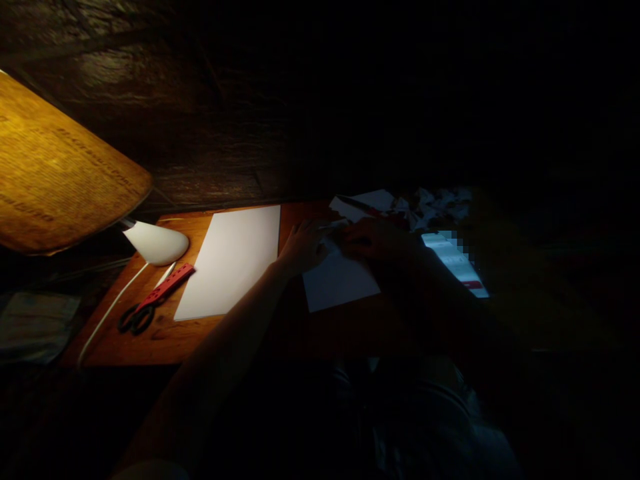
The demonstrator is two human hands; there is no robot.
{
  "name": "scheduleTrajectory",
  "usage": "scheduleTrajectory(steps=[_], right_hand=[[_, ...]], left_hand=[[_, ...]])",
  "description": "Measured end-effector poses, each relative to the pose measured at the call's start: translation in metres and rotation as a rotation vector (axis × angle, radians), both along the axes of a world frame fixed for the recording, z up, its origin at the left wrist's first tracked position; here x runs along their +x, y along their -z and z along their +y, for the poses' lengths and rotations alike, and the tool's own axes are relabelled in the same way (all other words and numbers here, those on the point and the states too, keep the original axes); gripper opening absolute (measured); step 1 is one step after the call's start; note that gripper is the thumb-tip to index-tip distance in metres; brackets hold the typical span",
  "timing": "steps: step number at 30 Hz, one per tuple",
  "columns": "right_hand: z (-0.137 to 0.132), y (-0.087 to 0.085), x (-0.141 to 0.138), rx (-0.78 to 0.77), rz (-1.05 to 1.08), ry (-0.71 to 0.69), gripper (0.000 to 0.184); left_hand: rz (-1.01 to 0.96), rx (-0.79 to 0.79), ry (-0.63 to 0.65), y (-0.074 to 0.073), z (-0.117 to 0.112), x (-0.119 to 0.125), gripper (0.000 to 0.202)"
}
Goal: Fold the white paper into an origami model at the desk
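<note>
We find both hands at the far end of a white sheet, whose near part lies flat on the wooden counter. The left hand is at the sheet's far left; the right hand is opposite, near it. A pale, blurred patch shows between them. Owing to dim light and blur, we cannot tell whether the fingers of either hand are together, apart or clamped on the sheet.

To the left we record brightly lit blank paper, then black-handled scissors, red along the blades, the red end just beside the paper. Behind them stands a lamp with a white base, a lettered yellow shade and a white cord. Beyond the right hand we note cut pieces and crumpled scraps. A lit phone lies farther right.
</note>
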State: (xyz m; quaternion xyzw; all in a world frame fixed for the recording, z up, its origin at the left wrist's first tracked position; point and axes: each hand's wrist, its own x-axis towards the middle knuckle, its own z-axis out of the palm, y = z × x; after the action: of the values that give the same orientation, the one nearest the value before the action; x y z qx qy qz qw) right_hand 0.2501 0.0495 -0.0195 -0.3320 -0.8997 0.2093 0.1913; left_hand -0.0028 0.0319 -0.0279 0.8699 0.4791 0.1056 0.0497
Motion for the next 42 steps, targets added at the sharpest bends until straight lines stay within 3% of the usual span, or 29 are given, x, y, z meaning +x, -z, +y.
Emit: scheduleTrajectory(steps=[42], right_hand=[[0.007,0.014,0.005,0.008,-0.005,0.05,0.022]], left_hand=[[0.035,0.006,-0.009,-0.002,-0.001,0.0,0.064]])
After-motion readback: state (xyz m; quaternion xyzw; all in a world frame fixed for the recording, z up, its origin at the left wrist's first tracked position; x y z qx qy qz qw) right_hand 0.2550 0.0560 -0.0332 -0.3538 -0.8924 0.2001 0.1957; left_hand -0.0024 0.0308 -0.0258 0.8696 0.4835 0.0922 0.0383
